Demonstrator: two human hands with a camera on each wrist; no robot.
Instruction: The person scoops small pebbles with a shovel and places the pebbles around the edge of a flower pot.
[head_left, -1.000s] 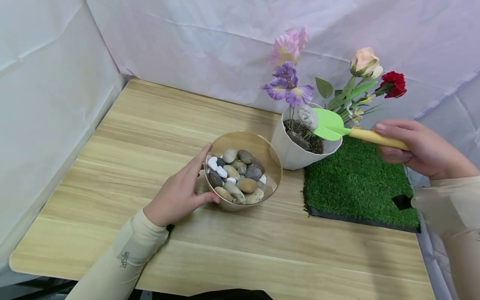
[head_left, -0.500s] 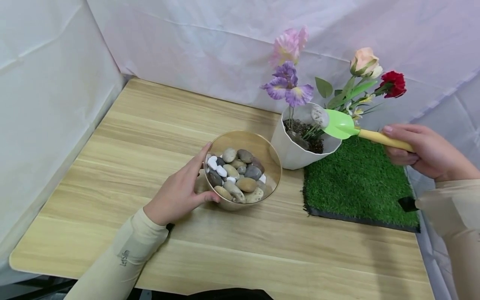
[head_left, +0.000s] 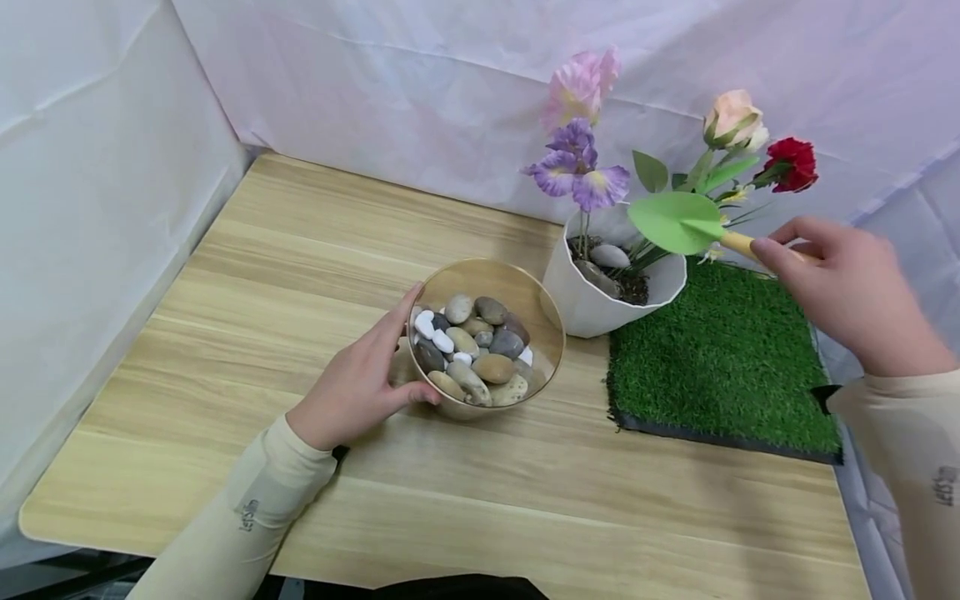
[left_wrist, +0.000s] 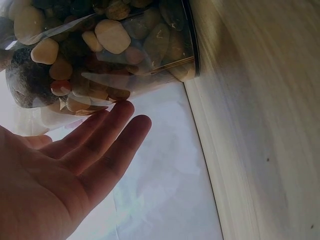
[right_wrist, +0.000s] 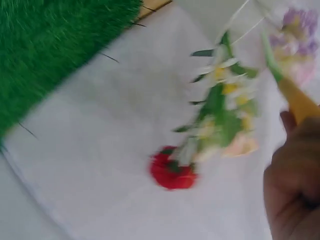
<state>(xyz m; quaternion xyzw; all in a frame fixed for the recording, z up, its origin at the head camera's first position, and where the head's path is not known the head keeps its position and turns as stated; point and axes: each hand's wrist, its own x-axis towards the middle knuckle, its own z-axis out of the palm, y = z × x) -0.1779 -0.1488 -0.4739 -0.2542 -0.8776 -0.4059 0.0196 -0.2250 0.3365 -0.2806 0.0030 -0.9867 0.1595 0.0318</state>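
Note:
My right hand (head_left: 855, 283) grips the yellow handle of a small garden trowel (head_left: 678, 221). Its light green blade is tipped over the white flowerpot (head_left: 577, 300), with no stone on it. A pale grey stone (head_left: 610, 256) lies on the dark soil inside the pot, beside a darker stone (head_left: 596, 277). With fingers and thumb spread, my left hand (head_left: 356, 387) rests against the left side of a clear amber container (head_left: 551, 350) of pebbles. In the left wrist view its nearly straight fingers (left_wrist: 107, 160) touch the container wall.
Purple and pink irises (head_left: 577, 171) rise from the pot, with a peach rose (head_left: 731, 121) and a red carnation (head_left: 791, 164) leaning right. Artificial turf (head_left: 720, 375) lies on the wooden table (head_left: 225, 292). White cloth (head_left: 375, 92) hangs behind.
The pale stone has left the trowel blade and now lies in the pot. The right hand has turned the trowel over. The left hand and the container stay put.

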